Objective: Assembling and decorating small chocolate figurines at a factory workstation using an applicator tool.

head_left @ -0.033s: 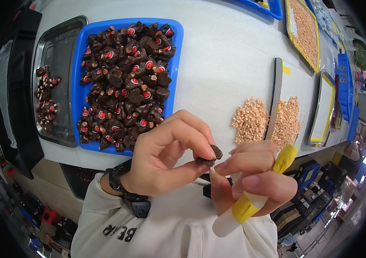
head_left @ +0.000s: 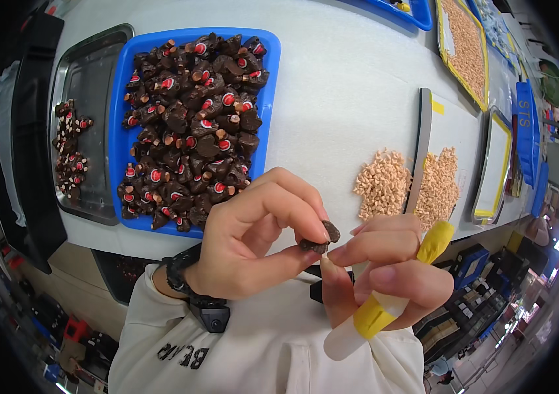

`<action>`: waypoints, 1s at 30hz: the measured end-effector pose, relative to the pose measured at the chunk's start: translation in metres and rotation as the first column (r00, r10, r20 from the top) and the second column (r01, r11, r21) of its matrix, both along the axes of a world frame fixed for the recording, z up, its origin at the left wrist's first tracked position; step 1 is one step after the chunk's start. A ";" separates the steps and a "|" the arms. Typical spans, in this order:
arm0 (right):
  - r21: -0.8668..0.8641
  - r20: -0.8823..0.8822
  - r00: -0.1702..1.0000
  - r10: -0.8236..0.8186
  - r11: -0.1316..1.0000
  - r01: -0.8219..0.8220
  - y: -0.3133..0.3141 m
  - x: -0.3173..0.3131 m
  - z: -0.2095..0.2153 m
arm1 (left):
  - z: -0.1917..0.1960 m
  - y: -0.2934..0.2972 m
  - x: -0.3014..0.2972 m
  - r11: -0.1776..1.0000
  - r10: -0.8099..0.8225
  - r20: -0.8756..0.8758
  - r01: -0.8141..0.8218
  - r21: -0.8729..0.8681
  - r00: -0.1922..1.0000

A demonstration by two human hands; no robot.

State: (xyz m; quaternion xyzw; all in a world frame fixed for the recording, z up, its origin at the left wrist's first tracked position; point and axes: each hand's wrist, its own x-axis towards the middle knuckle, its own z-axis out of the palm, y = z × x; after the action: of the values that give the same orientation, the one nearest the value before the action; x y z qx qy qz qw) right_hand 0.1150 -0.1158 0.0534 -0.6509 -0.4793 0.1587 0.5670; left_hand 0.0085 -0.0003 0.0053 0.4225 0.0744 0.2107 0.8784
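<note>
Dark brown, nearly black, a small piece (head_left: 332, 232) sits at the fingertips of the left hand (head_left: 256, 240), pinched between thumb and forefinger in front of the person's chest, near the front edge of the white table (head_left: 319, 98). The right hand (head_left: 381, 253) meets it there, thumb and forefinger closed on what looks like a pale bit (head_left: 324, 257), while its other fingers grip a yellow-and-white tube (head_left: 373, 318). So little of the piece is gripped that it could slip if the left pinch slackens or the right fingers push off-centre — and it would probably fall toward the lap rather than the table. The pale bit could drop too, if the tube drags at the right hand's grip, or be set crooked, since the fingertips hide the join; I cannot tell whether it touches the piece. As for looks, the piece is matt and rough: a rounded lobe shows above the left fingertips, a ridged-looking part below, much of the rest covered by fingers
</note>
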 end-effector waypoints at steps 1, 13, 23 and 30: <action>-0.003 -0.003 1.000 -0.005 1.000 0.005 0.000 0.000 0.000 | 0.000 0.000 0.000 0.999 0.009 -0.011 -0.009 0.033 1.000; 0.103 -0.074 0.985 -0.159 0.981 0.166 0.006 -0.001 -0.013 | -0.001 -0.002 0.000 0.968 0.080 -0.005 -0.077 0.241 0.997; 0.234 -0.034 0.988 -0.149 0.960 0.153 -0.006 -0.004 -0.005 | 0.005 -0.003 -0.001 0.999 0.029 -0.016 -0.029 -0.045 0.999; 0.185 0.015 0.999 0.033 0.982 -0.035 -0.016 0.009 -0.008 | 0.003 -0.002 -0.006 0.988 -0.062 0.011 0.063 -0.139 0.998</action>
State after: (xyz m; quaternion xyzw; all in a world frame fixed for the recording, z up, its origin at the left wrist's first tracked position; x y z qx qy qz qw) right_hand 0.1236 -0.1319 0.0458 -0.5878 -0.5064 0.1194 0.6194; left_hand 0.0029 -0.0019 0.0079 0.3614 0.0725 0.1787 0.9122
